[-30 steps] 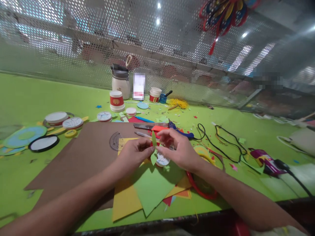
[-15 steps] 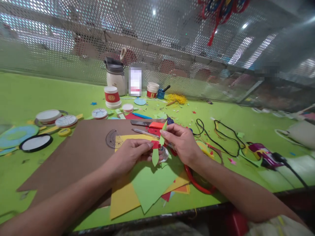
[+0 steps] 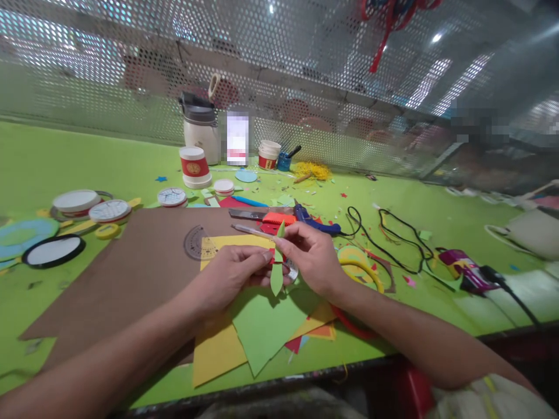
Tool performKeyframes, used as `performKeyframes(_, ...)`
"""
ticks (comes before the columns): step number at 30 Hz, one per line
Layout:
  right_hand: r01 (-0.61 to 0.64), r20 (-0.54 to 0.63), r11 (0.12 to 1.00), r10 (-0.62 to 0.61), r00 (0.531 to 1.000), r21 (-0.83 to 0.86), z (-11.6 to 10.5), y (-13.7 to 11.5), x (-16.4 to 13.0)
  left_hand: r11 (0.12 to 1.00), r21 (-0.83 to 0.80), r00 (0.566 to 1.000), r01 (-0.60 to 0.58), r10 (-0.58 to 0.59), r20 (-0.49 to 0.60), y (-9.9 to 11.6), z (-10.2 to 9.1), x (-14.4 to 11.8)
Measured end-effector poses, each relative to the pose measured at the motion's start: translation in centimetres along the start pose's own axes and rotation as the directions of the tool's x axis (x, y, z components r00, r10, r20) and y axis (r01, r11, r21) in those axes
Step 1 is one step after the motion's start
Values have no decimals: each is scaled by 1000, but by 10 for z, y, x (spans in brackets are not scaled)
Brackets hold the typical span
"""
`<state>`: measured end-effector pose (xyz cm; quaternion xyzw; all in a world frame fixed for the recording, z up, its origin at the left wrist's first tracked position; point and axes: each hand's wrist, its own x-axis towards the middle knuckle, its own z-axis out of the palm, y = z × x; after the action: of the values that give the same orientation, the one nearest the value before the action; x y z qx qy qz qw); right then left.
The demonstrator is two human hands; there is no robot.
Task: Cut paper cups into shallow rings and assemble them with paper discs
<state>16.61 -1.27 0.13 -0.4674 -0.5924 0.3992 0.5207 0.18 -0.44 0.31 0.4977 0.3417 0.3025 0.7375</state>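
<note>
My left hand (image 3: 231, 266) pinches a small red paper piece (image 3: 272, 256), largely covered by fingers and green paper. A pointed green paper leaf (image 3: 276, 282) hangs down from it. Between thumb and fingers, my right hand (image 3: 313, 259) grips a second green paper leaf (image 3: 280, 234), its tip pointing up. This leaf's lower end overlaps the red piece; I cannot tell whether it is stuck there. Beneath the hands lie a green paper sheet (image 3: 268, 331) and a yellow sheet (image 3: 218, 349). A shiny clear object (image 3: 292, 271) shows partly behind the right fingers.
Beyond the hands lie a utility knife (image 3: 279, 218), a pen (image 3: 251, 231) and a blue glue gun (image 3: 317, 221) with a black cord. A protractor (image 3: 197, 243) rests on brown card (image 3: 131, 273). Yellow-handled scissors (image 3: 362, 273) are by my right forearm. Tubs and lids stand further back.
My right hand has brought its green leaf down and left, against the red piece and in line with the lower leaf. The left hand keeps its hold. The view has shifted slightly.
</note>
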Motion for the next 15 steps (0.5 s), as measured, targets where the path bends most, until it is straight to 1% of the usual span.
performKeyframes(3,11,2,1000,-11,1000,-29,0,1,-1,1000,-30,1000,7,-7,-2,1,1,0)
performKeyframes(9,60,5,993,-60,998,-100,1,6,-4,989,-141,998,42,-36,45,1,1,-2)
performKeyframes(15,138,-9,971,-142,990,-197,3,7,-6,979,-190,996,69,-57,69,3,2,-1)
